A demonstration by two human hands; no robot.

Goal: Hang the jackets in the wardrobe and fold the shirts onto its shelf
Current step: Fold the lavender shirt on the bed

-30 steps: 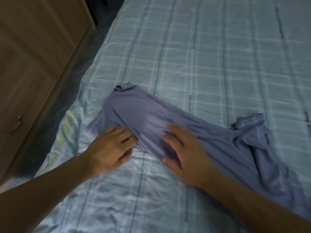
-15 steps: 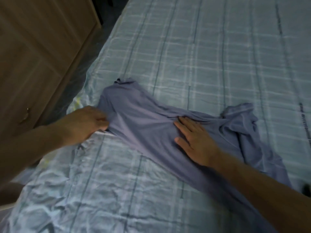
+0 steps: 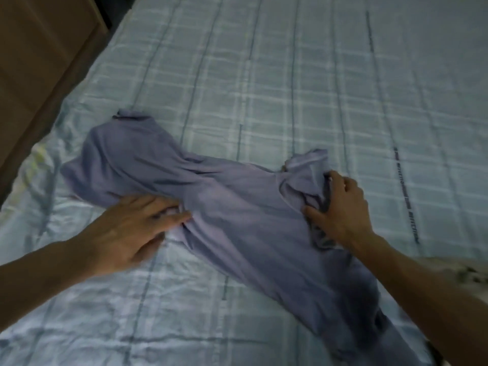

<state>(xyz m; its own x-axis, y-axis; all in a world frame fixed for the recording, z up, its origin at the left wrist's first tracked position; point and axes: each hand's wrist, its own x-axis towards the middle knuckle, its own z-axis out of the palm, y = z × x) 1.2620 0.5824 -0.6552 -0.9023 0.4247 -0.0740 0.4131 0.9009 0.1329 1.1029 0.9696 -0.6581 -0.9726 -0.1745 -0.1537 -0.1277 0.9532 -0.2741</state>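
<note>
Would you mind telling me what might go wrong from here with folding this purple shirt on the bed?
1. The purple shirt lies twisted, with cloth bunched in the right hand; folding it like this would probably set creases.
2. The left hand only presses flat on the shirt's edge, so the cloth may slide over the wrinkled bed sheet if the right hand's grip pulls.

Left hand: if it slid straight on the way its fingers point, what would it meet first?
The purple shirt: the left hand touches its near edge, fingers aimed across its middle. Farther along that line is probably the right hand, gripping bunched cloth.
</note>
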